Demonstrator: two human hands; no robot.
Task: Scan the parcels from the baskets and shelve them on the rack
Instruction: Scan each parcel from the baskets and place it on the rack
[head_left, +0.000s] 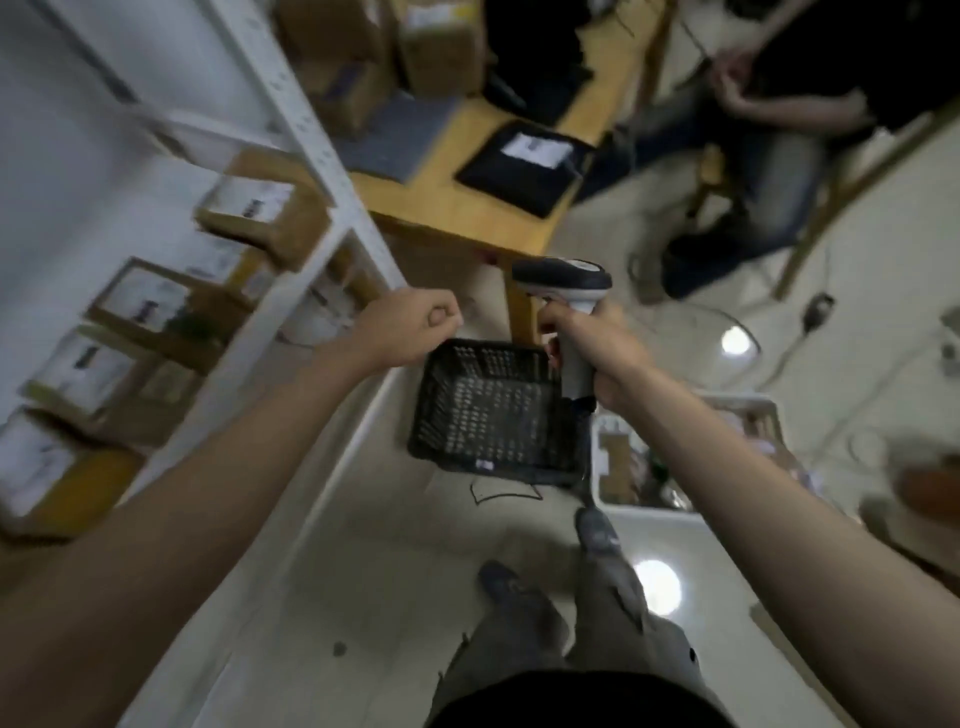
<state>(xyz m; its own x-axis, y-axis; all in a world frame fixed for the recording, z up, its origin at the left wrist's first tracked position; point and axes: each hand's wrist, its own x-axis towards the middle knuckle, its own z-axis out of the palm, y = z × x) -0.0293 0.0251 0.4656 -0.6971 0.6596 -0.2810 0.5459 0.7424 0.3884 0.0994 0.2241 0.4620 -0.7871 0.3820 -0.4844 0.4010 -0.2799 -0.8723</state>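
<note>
Nearest are the person's own legs in grey trousers (597, 649), standing on the pale glossy floor (363, 571). Both bare forearms reach forward. The left hand (410, 327) is curled into a loose fist holding nothing, just beside the white metal rack (332, 171) on the left. The right hand (597, 358) is wrapped round the grip of a grey and black handheld barcode scanner (566, 296), head pointing left. Under the hands, on the floor, sits a black perforated plastic basket (493, 415), nothing visible inside. To its right, a white plastic basket (685, 452) holds blurred items. Brown cardboard parcels with white labels (260, 213) lie on the rack's shelves. Further off stands a yellow wooden table (467, 208) bearing a black flat parcel with a white label (524, 166); a seated person in jeans (769, 156) is at far right.
</note>
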